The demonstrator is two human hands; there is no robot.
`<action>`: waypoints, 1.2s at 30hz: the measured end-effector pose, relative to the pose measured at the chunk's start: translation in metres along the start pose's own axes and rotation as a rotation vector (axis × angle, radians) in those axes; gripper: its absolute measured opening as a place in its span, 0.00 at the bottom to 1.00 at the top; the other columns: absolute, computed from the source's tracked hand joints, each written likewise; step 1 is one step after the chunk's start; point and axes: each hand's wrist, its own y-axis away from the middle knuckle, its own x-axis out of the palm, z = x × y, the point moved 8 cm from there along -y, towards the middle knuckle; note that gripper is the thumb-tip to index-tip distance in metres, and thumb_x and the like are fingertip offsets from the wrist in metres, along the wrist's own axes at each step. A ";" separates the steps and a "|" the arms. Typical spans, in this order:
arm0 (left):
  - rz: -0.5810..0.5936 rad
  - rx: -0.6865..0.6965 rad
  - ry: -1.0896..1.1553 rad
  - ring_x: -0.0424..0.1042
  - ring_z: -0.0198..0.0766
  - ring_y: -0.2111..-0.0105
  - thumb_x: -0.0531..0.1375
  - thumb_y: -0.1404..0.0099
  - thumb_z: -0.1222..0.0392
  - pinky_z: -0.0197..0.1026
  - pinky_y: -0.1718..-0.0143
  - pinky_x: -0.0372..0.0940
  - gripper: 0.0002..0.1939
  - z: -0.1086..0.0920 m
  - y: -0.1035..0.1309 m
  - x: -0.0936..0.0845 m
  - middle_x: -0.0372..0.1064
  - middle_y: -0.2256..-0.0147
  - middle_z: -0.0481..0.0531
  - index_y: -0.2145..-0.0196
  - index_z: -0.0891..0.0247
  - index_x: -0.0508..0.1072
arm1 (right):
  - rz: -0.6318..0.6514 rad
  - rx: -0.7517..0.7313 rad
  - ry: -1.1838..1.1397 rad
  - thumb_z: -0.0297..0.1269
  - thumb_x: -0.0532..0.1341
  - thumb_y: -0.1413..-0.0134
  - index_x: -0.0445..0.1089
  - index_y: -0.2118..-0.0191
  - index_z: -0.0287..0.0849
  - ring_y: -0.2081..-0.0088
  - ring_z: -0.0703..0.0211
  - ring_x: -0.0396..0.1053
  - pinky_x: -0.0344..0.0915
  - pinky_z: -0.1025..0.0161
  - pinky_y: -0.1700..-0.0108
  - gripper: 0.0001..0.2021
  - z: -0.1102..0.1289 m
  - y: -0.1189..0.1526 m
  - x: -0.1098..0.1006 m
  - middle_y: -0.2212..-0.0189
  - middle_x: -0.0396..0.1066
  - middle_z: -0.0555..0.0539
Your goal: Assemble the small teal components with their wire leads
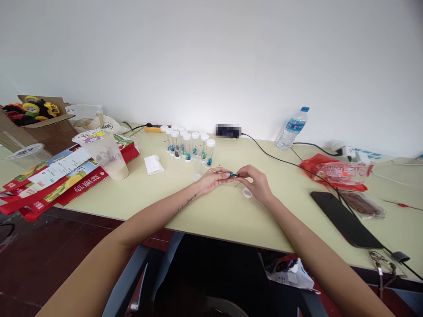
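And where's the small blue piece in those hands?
In the head view, the small blue piece is near the middle, between the left hand and right hand, nearer and to the right of the white-capped clear tubes.

The tubes (187, 149) look smooth, glossy and see-through (plastic or glass, it is hard to tell), with matt white plastic caps (210, 143), while the bottle (292, 128) is thin, shiny clear plastic and the cup (114, 160) a cloudier, smooth plastic. The tabletop (214, 222) is smooth with a faint sheen, and the wall (185, 57) is smooth and matt. Dull brown cardboard forms the box (49, 137), what looks like glossy printed paper the carrier (86, 187), and crinkled, shiny plastic film the red bag (316, 162).
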 end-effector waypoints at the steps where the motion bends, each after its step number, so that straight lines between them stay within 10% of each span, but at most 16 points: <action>1: 0.004 0.002 0.001 0.71 0.40 0.62 0.66 0.52 0.63 0.47 0.49 0.58 0.13 0.000 0.000 0.001 0.72 0.66 0.56 0.68 0.71 0.72 | 0.000 -0.004 -0.004 0.41 0.55 0.45 0.65 0.63 0.44 0.68 0.59 0.68 0.70 0.59 0.64 0.08 0.000 0.000 0.000 0.67 0.65 0.46; 36: -0.002 -0.029 -0.011 0.71 0.38 0.62 0.66 0.53 0.65 0.46 0.49 0.57 0.12 0.001 0.001 0.000 0.72 0.66 0.55 0.68 0.69 0.72 | 0.016 -0.014 0.032 0.42 0.56 0.45 0.68 0.62 0.46 0.69 0.58 0.68 0.68 0.60 0.69 0.09 -0.002 0.002 0.001 0.69 0.68 0.45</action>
